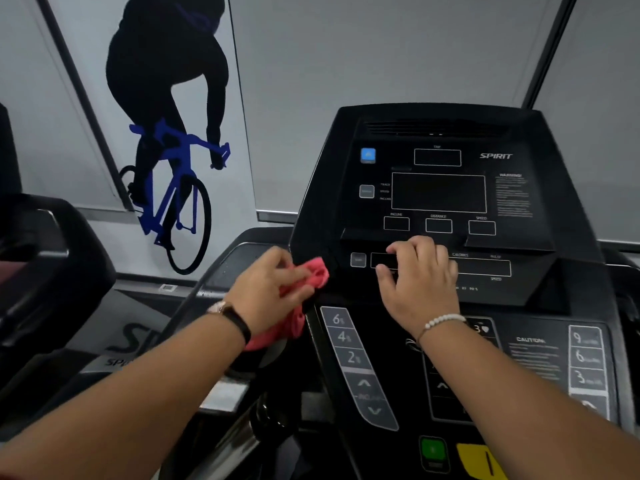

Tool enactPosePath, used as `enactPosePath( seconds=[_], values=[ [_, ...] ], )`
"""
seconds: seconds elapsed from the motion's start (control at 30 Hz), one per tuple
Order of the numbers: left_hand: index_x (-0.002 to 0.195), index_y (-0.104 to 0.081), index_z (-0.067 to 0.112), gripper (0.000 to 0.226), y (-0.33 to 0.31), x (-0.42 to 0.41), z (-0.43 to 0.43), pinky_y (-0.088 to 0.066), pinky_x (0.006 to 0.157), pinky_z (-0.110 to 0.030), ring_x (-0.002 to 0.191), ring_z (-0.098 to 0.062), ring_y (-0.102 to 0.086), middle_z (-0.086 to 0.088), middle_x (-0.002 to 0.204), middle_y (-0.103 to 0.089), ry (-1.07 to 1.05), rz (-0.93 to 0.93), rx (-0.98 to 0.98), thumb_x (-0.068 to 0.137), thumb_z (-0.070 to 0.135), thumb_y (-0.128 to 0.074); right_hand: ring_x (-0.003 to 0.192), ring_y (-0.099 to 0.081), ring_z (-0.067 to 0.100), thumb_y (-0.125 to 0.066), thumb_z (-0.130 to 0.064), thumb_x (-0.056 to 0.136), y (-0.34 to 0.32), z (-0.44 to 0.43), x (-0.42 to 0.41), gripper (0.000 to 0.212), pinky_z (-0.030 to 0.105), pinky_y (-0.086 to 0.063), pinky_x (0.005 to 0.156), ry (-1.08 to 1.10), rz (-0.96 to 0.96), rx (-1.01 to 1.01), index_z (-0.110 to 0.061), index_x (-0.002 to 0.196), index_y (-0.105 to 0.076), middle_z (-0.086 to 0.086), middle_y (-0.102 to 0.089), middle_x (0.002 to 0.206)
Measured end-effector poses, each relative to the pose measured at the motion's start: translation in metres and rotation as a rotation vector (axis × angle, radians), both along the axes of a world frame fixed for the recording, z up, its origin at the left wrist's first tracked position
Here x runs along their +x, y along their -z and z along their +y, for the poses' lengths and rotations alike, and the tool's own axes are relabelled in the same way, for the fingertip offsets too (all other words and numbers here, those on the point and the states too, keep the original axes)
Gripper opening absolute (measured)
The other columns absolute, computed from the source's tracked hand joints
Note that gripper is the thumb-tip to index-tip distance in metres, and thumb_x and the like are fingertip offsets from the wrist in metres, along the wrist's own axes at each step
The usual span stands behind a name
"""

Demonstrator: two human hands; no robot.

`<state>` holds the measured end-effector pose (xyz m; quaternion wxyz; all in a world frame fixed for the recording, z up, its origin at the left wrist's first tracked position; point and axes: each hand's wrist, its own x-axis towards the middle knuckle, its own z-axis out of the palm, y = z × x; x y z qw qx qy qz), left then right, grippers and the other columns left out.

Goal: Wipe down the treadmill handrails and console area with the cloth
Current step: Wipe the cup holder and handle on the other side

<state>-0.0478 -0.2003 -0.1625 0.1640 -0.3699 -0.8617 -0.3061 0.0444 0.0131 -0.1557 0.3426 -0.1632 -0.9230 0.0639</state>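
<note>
A black treadmill console (440, 192) with dark display windows fills the right half of the head view. My left hand (268, 291) grips a bunched pink-red cloth (311, 275) and holds it against the console's lower left corner. More of the cloth hangs below my left wrist. My right hand (417, 275) rests on the lower display strip of the console, fingers loosely bent, holding nothing. A chrome handrail (239, 441) slants up from the bottom centre, partly hidden by my left forearm.
Grey key strips numbered 6, 4, 2 (346, 337) and 9, 6, 3 (587, 358) flank the lower panel. A green button (432, 450) and a yellow safety key (479, 460) sit at the bottom. Another machine (45, 271) stands at left. A cyclist mural (166, 133) covers the wall.
</note>
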Motion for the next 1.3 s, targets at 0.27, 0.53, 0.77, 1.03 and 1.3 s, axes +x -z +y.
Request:
enactPosePath(
  seconds=[0.27, 0.53, 0.77, 1.03, 1.3],
  values=[
    [0.102, -0.07, 0.038, 0.027, 0.01, 0.017, -0.003, -0.04, 0.074, -0.012, 0.077, 0.001, -0.046, 0.019, 0.092, -0.044, 0.28, 0.083, -0.046, 0.083, 0.047, -0.054, 0.101, -0.045, 0.023, -0.056, -0.038, 0.085, -0.001, -0.003, -0.003, 0.029, 0.039, -0.035, 0.091, 0.044, -0.04, 0.014, -0.02, 0.107, -0.058, 0.002, -0.05, 0.111],
    [0.098, -0.07, 0.02, 0.018, -0.019, -0.029, 0.037, -0.039, 0.056, -0.007, 0.071, -0.001, -0.051, 0.013, 0.091, -0.047, -0.178, -0.197, 0.094, 0.089, 0.032, -0.061, 0.103, -0.044, 0.023, -0.054, -0.04, 0.086, -0.003, -0.004, -0.004, 0.031, 0.039, -0.035, 0.092, 0.067, -0.083, 0.026, -0.019, 0.109, -0.057, 0.002, -0.048, 0.112],
    [0.103, -0.071, 0.032, 0.022, 0.007, 0.013, -0.006, -0.046, 0.072, -0.017, 0.074, -0.001, -0.05, 0.011, 0.096, -0.05, 0.264, 0.027, -0.043, 0.084, 0.039, -0.063, 0.102, -0.043, 0.022, -0.054, -0.041, 0.086, -0.004, -0.005, -0.005, 0.03, 0.038, -0.035, 0.092, 0.055, -0.112, 0.041, -0.021, 0.108, -0.057, 0.0, -0.048, 0.11],
    [0.104, -0.07, 0.031, 0.02, -0.024, -0.03, 0.032, -0.039, 0.075, -0.014, 0.09, -0.006, -0.052, 0.015, 0.098, -0.047, -0.119, -0.162, 0.023, 0.086, 0.035, -0.063, 0.103, -0.043, 0.017, -0.043, -0.045, 0.091, -0.004, -0.003, -0.006, 0.031, 0.033, -0.036, 0.094, 0.037, -0.161, 0.028, -0.023, 0.105, -0.058, -0.005, -0.049, 0.106],
    [0.098, -0.073, 0.034, 0.017, 0.003, 0.008, 0.0, -0.043, 0.07, -0.016, 0.07, 0.002, -0.05, 0.019, 0.089, -0.044, 0.222, -0.033, -0.014, 0.083, 0.037, -0.066, 0.11, -0.044, 0.024, -0.056, -0.039, 0.084, -0.003, -0.004, -0.004, 0.036, 0.039, -0.036, 0.096, 0.04, -0.045, 0.067, -0.019, 0.113, -0.055, 0.001, -0.048, 0.117]
  ],
)
